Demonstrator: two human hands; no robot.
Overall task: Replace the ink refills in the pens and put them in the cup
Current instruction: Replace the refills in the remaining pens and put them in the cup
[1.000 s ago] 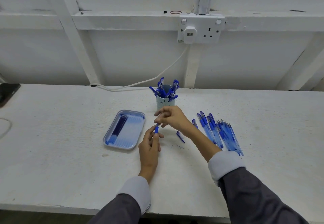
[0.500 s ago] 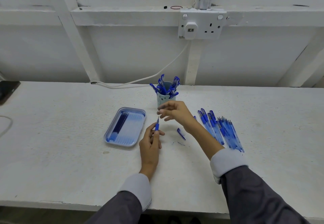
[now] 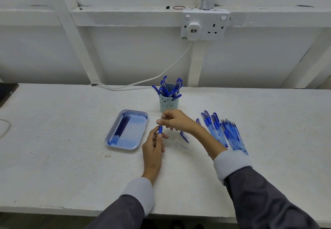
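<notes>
Much of the blue plastic pen was hidden: only its blue grip section showed between the two hands, and its barrel ran down behind the fingers of the left hand, which was closed around it and held it upright above the white painted worktop. The right hand hovered just above, its fingertips pinched together at the top end of the pen; whatever small part they held was too small to make out. A loose blue pen cap lay on the worktop just right of the left hand, partly covered by the right wrist. At the far left edge a dark flat object was cut off by the frame.

The pale blue cup with a bear face stood upright behind the hands, close to the right hand's knuckles, and held a loose bunch of blue pens leaning outward in several directions. The shallow blue rectangular tray lay left of the hands; dark blue ink refills were lined up along its left side, while its right side looked paler and its contents could not be told. A fan of clear blue pens lay on the worktop to the right, partly behind the right forearm.
</notes>
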